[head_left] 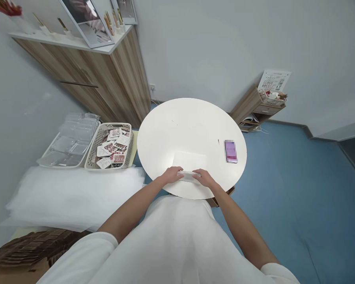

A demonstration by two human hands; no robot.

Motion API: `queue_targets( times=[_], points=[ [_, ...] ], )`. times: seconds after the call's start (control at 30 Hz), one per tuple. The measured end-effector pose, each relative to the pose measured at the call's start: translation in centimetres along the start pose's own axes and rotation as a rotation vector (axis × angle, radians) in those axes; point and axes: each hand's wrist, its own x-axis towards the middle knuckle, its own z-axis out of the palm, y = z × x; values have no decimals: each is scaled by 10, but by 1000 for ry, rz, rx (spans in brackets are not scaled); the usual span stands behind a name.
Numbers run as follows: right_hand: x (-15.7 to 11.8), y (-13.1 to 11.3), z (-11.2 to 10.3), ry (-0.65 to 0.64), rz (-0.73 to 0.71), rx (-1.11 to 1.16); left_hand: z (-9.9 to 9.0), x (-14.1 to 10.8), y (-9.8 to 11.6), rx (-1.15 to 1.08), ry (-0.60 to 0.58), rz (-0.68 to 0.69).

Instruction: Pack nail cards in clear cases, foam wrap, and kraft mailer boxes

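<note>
- Left hand [173, 174] and right hand [204, 177], lower centre of the frame, look clamped on opposite ends of a pale strip [188, 177]
- The strip is over the round white table's [189, 118] near part; whether it joins the faint rectangle [189, 159] above, I cannot tell
- Step: probably two-handed folding or flattening
- Next likely calls for even finger pressure

A round white worktop [192, 118] stands at the centre of the clock face. Pale grey wall [201, 51] rises beyond it at 12 o'clock, with a power socket [152, 87] low at 11. A wood-grain cabinet [126, 75] with a white top stands between 10 and 11, and a small wooden shelf unit [248, 103] at 2. Blue floor [284, 189] spreads at 4 under soft, even light.
</note>
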Motion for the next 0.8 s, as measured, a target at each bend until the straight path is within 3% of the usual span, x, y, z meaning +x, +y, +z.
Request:
queue_targets(
  times=[0.13, 0.27, 0.43, 0.53, 0.6, 0.67, 0.8],
  points=[
    [12, 9, 0, 87, 79, 68, -6, 7, -20, -175, 82, -125],
    [20, 18, 1, 183, 99, 74, -6, 14, -35, -206, 162, -293],
    [12, 30, 13, 349, 167, 38, -1, 9, -32, -143, 321, -403],
    [2, 42, 30, 555, 244, 86, 10, -1, -16, 98, 418, -212],
    [-3, 48, 40, 624, 264, 194, 21, -6, -4, 243, 306, 16],
    [-4, 50, 44, 608, 265, 291, 34, -8, 6, 336, 163, 172],
    [0, 41, 35, 458, 351, 372, 51, -9, 11, 428, 28, 207]
  ],
)
